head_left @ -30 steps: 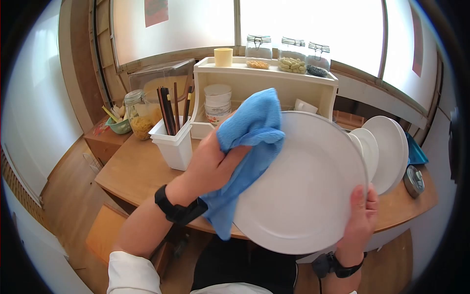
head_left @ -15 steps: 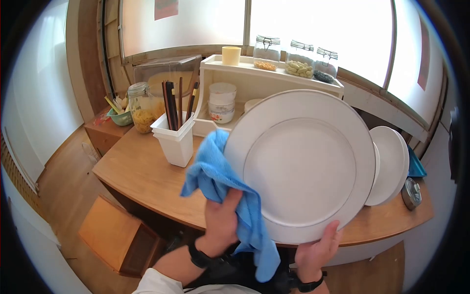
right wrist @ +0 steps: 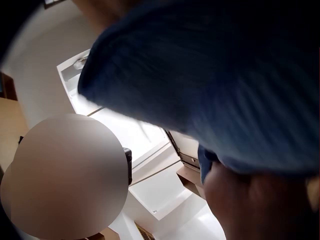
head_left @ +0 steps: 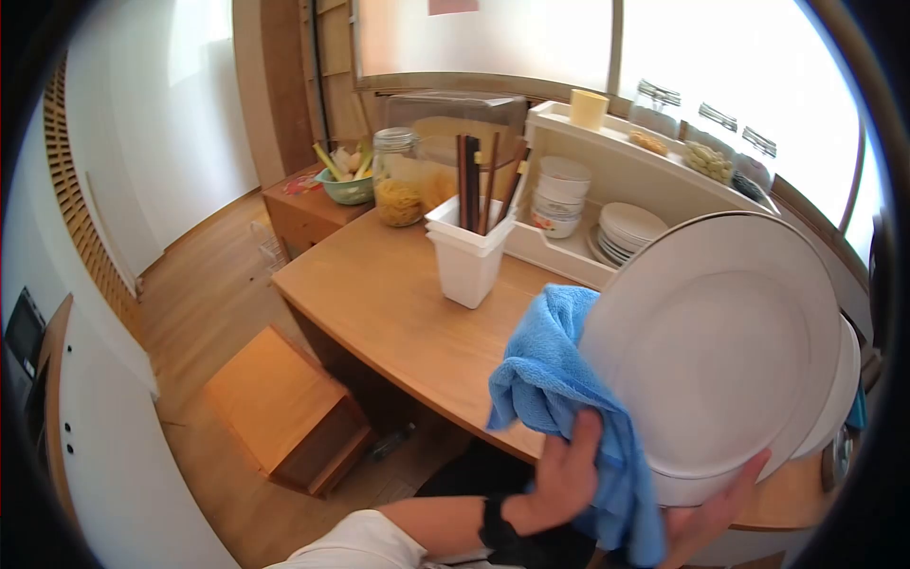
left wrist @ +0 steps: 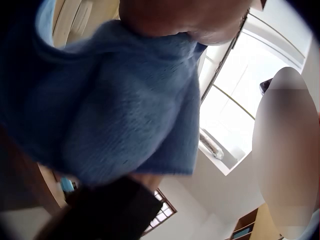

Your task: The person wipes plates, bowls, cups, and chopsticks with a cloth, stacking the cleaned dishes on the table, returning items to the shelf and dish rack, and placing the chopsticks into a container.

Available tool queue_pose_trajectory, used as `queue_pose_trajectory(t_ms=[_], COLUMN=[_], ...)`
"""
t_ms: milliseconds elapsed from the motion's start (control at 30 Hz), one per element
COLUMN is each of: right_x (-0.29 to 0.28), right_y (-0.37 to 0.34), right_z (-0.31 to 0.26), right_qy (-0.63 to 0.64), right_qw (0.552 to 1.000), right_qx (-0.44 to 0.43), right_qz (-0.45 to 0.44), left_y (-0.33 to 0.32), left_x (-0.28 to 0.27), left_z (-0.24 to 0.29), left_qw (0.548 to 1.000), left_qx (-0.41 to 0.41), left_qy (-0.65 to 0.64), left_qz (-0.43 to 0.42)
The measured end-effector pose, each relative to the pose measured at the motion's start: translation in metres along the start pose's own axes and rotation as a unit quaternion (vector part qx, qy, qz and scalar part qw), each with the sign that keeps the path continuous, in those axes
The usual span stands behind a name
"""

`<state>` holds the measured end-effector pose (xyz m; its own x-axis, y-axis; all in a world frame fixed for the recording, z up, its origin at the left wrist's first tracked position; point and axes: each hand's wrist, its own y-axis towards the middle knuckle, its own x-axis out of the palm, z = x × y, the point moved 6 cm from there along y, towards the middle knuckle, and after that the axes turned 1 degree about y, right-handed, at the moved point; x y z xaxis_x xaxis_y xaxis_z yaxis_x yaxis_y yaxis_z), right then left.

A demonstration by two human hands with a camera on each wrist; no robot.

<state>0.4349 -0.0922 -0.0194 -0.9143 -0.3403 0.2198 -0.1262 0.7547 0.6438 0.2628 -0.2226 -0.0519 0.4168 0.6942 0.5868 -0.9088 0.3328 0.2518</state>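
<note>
A large round white plate (head_left: 720,351) with a thin dark rim line is held up, tilted, at the right of the head view. My right hand (head_left: 706,522) grips its lower edge, thumb against the rim, partly covered by cloth. My left hand (head_left: 567,474) holds a bunched blue cloth (head_left: 555,370) at the plate's left edge, and the cloth's tail hangs down between both hands. In the left wrist view the cloth (left wrist: 125,110) fills much of the picture below the fingers. Dark folds of the cloth (right wrist: 200,85) also cover the upper right wrist view.
On the wooden table (head_left: 398,303) stand a white holder (head_left: 469,266) of chopsticks, a pasta jar (head_left: 398,180) and a white shelf (head_left: 654,142) with stacked bowls (head_left: 559,194) and small plates (head_left: 630,228). More white plates (head_left: 839,398) lean behind the held plate. A wooden stool (head_left: 284,408) stands at lower left.
The head view has turned left. The cloth has come down from the plate's upper left to its lower left edge, with the left hand lower. The right hand has shifted from the right rim to the bottom.
</note>
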Motion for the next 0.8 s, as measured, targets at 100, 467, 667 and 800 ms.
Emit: queue_pose_trajectory(t_ms=[100, 467, 667, 800], right_x=[0.016, -0.04, -0.016, 0.007], right_y=[-0.02, 0.027, 0.004, -0.007], right_z=[0.019, 0.04, 0.002, -0.004], right_qy=[0.155, 0.183, -0.085, -0.195], right_qw=[0.942, 0.952, 0.996, 0.978], right_qx=[0.247, 0.243, -0.001, -0.063], right_qz=[0.163, 0.035, 0.005, -0.031], left_y=[-0.013, 0.06, 0.015, -0.013], left_x=[0.01, -0.006, -0.028, -0.015], left_z=[-0.009, 0.06, 0.005, 0.012], left_qw=[0.99, 0.958, 0.996, 0.996], left_qx=[-0.03, 0.057, -0.081, 0.057], left_qy=[-0.137, 0.08, 0.01, -0.062], left_qz=[0.006, -0.27, -0.025, 0.041])
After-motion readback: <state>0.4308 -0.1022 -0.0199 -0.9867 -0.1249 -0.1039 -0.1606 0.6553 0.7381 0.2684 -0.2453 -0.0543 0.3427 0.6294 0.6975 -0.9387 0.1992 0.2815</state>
